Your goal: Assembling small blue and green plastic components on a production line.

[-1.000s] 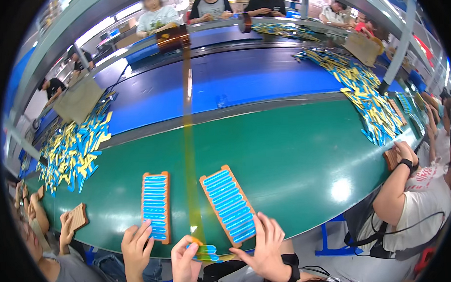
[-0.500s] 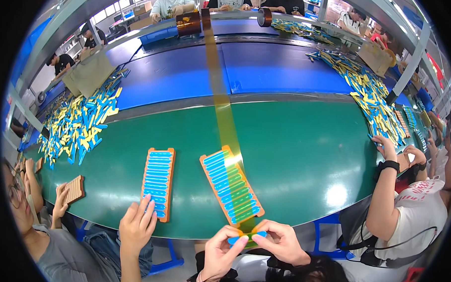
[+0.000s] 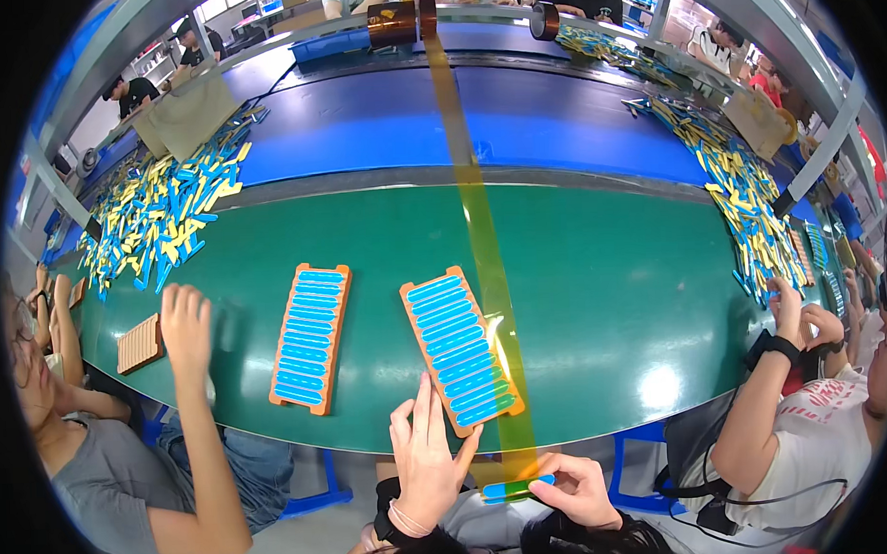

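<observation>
In my right hand [image 3: 578, 491], thumb and fingers pinch a small blue strip [image 3: 498, 492] over the table's near edge, with the low end of an amber see-through tape [image 3: 480, 217] lying across it. My left hand [image 3: 429, 463] is open, its fingers stretched along the lower left side of an orange grooved tray [image 3: 514, 405]. That tray holds a row of blue strips [image 3: 445, 326], and the tape passes over its right edge. A second orange tray [image 3: 317, 406] full of blue strips stands to the left, apart from both hands.
The table top is green [image 3: 600, 291], with a blue belt [image 3: 575, 116] behind it. Heaps of blue and yellow strips lie at left [image 3: 163, 214] and right [image 3: 739, 208]. Amber tape rolls [image 3: 394, 25] hang on a bar above. Co-workers sit on both sides; an orange tray [image 3: 139, 344] lies by the left one.
My left hand has let go of the blue strip and moved to the tray. My right hand has shifted right with the strip. The left co-worker's hand has left the second tray.
</observation>
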The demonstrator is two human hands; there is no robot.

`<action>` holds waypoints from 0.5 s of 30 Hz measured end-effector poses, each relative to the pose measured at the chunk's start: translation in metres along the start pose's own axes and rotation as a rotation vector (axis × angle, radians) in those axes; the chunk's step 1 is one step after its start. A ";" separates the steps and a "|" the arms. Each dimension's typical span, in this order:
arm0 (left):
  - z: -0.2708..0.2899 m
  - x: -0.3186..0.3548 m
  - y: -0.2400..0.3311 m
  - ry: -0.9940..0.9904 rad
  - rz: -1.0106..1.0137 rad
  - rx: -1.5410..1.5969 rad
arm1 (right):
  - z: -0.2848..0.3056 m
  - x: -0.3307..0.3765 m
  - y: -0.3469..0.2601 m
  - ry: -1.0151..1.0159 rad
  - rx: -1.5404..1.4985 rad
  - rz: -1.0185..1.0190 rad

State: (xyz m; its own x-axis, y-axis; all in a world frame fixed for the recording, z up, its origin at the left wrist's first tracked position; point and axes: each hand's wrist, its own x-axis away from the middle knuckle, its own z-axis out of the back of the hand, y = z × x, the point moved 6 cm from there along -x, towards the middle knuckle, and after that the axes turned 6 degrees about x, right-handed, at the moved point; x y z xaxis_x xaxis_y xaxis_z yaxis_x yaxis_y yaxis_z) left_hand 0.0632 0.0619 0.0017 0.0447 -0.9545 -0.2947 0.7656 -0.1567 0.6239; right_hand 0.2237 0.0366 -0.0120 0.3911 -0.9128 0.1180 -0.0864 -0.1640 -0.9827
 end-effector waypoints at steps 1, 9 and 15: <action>-0.001 0.001 0.000 -0.010 0.002 0.002 | 0.002 0.002 0.004 0.050 -0.038 -0.069; 0.002 0.031 0.004 -0.123 0.048 0.117 | 0.008 0.001 0.016 0.284 -0.002 -0.190; -0.003 0.032 0.006 -0.231 -0.018 0.066 | 0.006 -0.002 0.019 0.293 -0.003 -0.175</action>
State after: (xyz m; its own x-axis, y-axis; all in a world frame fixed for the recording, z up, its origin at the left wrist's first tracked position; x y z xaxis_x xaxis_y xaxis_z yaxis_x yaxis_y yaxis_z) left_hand 0.0717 0.0315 -0.0061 -0.1222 -0.9829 -0.1379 0.7211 -0.1834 0.6681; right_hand 0.2269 0.0376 -0.0323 0.1203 -0.9393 0.3212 -0.0439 -0.3283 -0.9436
